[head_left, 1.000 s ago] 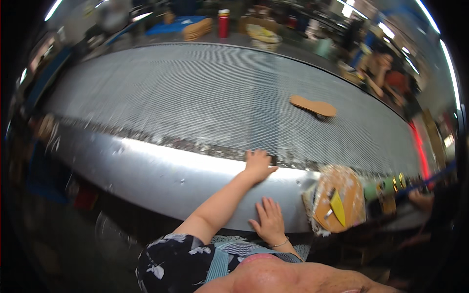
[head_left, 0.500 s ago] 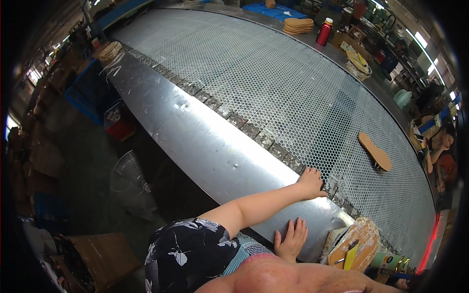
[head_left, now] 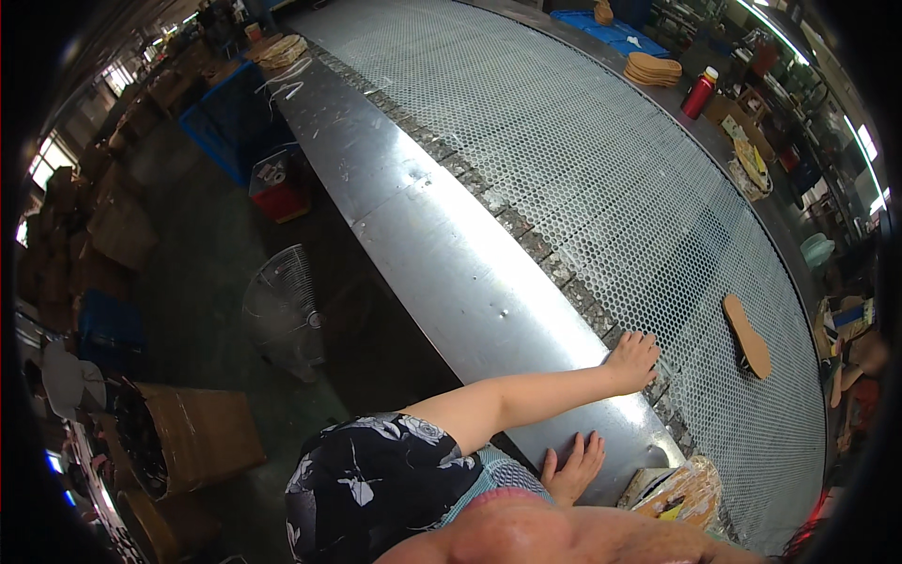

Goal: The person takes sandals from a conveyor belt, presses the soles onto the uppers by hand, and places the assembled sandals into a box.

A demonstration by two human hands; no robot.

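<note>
My left hand [head_left: 633, 363] rests at the seam where the smooth metal ledge [head_left: 451, 254] meets the mesh conveyor belt [head_left: 564, 160]. Its fingers are a little bent and apart, with nothing held. Closer to my body, my right hand [head_left: 575, 468] lies on the ledge with fingers spread, also holding nothing. A tan shoe sole [head_left: 747, 336] sits on the mesh to the right of my left hand, a gap between them. Beside my right hand, at the ledge's near end, is a glue-crusted pot or block [head_left: 678, 491] with a yellow piece on it.
Stacked tan soles [head_left: 652, 70] and a red bottle [head_left: 700, 92] stand along the belt's far side. A floor fan [head_left: 287, 305], a cardboard box [head_left: 202, 437], a red bucket [head_left: 280, 188] and a blue crate [head_left: 221, 136] are left of the ledge. Another person's arm [head_left: 853, 371] shows at far right.
My view has turned left, so the scene sits further right and more of the floor side shows. Both hands keep about the same places on the ledge.
</note>
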